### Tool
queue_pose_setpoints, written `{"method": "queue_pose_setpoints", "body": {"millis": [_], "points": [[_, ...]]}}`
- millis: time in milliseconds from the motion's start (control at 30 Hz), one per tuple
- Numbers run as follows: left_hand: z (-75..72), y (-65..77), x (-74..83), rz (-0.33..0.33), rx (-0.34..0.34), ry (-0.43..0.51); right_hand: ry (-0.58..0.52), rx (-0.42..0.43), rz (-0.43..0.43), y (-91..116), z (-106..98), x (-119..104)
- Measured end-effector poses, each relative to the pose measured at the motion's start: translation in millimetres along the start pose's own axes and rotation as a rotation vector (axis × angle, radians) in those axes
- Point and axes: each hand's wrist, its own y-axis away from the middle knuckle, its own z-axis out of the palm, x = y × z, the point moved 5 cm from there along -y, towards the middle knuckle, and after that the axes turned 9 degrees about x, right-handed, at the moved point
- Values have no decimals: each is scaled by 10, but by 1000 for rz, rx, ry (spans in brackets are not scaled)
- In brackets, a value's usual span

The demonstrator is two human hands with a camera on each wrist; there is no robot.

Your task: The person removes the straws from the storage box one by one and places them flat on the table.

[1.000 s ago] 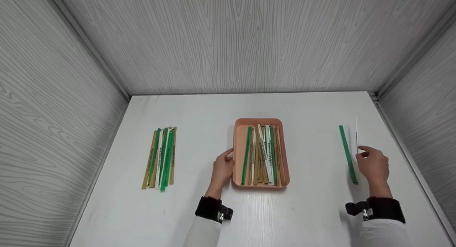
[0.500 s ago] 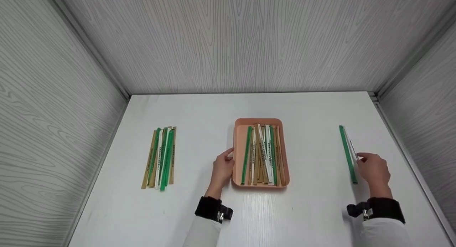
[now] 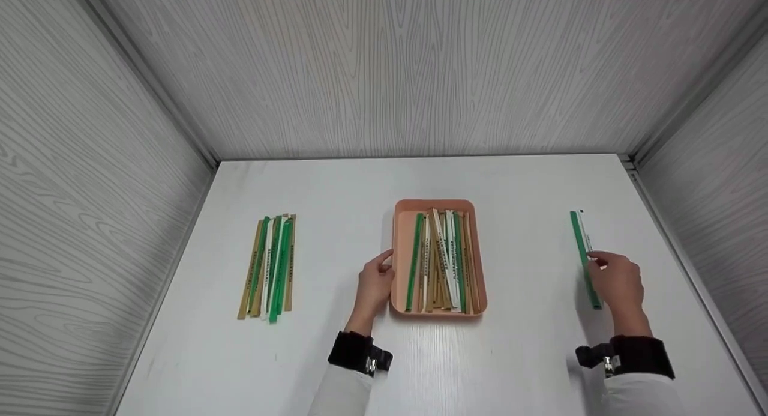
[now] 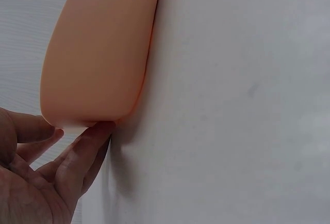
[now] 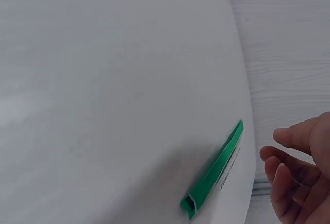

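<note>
My left hand (image 3: 375,284) rests with its fingertips on the outer left wall of a pink tray (image 3: 403,254) in the head view. In the left wrist view, its fingers (image 4: 77,162) touch the end of the tray's wall. Paper-wrapped straws (image 3: 443,266) in green, white and brown lie in the tray. My right hand (image 3: 618,284) hovers over a green straw (image 5: 211,175) and a white straw (image 3: 584,227) lying close side by side at the right. Thumb and fingers stand apart with nothing between them in the right wrist view. The hand partly covers the white straw from above.
To the left lies a loose bunch of green, white and brown wrapped straws (image 3: 270,269) on the white table (image 3: 336,194). Grey wood-grain panels (image 3: 384,74) enclose the table at the back and both sides.
My right hand has moved left, bringing the white straw from apart to close beside the green one, and its fingers have let go. The left hand and tray have stayed put.
</note>
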Motion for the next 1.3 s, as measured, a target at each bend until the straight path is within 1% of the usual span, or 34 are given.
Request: {"method": "queue_pose_setpoints", "body": {"millis": [133,233,333,500,567,633,767,900,1067,1133,1300], "points": [[-5,7,13,9,-3,0,-40,28,-131,116,78,-333],[-13,9,20,32,1,-10,-67,18,-246,222,210,-617],[-20,8,21,47,8,-20,-75,-20,-338,341,387,-901],[-16,3,15,43,5,-19,-87,-103,-462,530,686,-1341],[-12,2,15,48,4,-16,-104,-143,-497,595,790,-1489],[-12,3,14,45,3,-13,-117,-184,-506,651,883,-1605],[-15,7,18,44,2,-12,-115,-254,-507,741,1060,-1760],[-19,4,20,44,-1,-10,-83,-279,-528,798,1219,-1849],[-19,-1,16,50,1,-12,-21,-303,-564,859,1392,-1891],[-16,-2,12,53,5,-17,28,-288,-585,882,1441,-1892],[-8,-15,-1,63,15,-30,126,-209,-657,929,1508,-1892]]}}
